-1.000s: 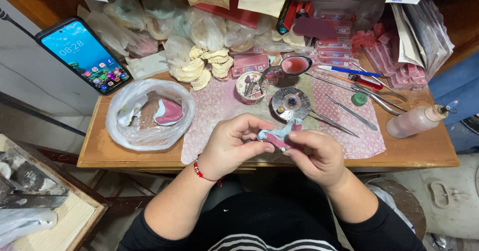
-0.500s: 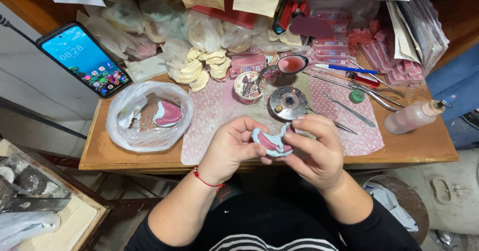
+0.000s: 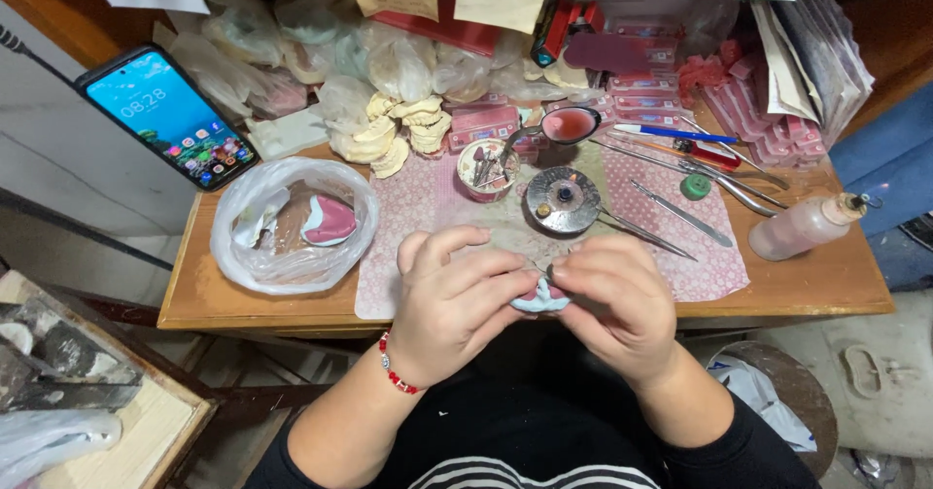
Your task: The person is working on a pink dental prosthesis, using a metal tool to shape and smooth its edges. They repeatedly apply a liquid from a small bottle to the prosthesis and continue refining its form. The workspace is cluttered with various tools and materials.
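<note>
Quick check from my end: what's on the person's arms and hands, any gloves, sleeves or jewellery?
No gloves: both the left hand and the right hand are bare. The left wrist wears a thin bracelet of red and pale beads. Forearms are uncovered; black sleeves are pushed up near the elbows, above a black top with white stripes. No rings or watch can be seen.
</note>
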